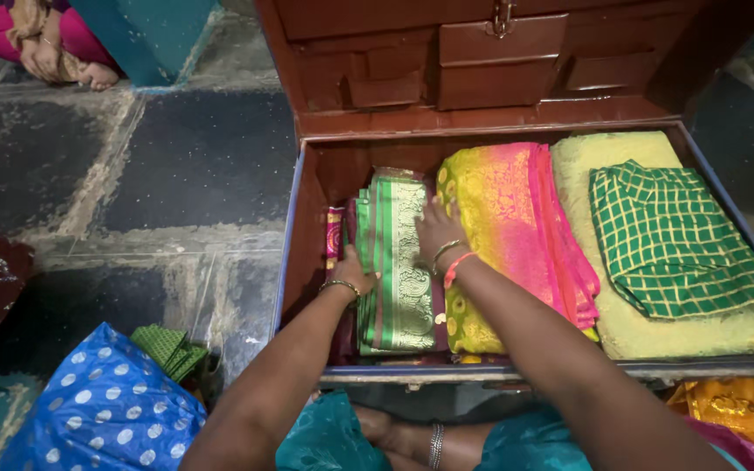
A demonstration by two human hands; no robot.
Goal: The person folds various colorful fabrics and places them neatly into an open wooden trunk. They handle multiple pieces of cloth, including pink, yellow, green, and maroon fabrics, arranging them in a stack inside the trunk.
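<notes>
Both hands rest on a folded green sari (397,253) with a pale gold woven border, lying in the left part of an open metal trunk (294,227). The left hand (355,275) presses its left edge, fingers tucked down between the cloth and a maroon fabric (335,235) beside the trunk wall; whether they grip it cannot be told. The right hand (436,228) lies flat on the sari's right edge, fingers spread and loose, touching the yellow-and-pink sari (503,218) just beside it. Further right sits a pale yellow cloth (647,327) with a green checked blouse (669,240) on top. The trunk's lid (482,52) stands open behind. Near the left arm a blue dotted bag (102,406) lies on the stone floor (194,157), a small green cloth (167,347) beside it. Another person (41,39) sits at far left
</notes>
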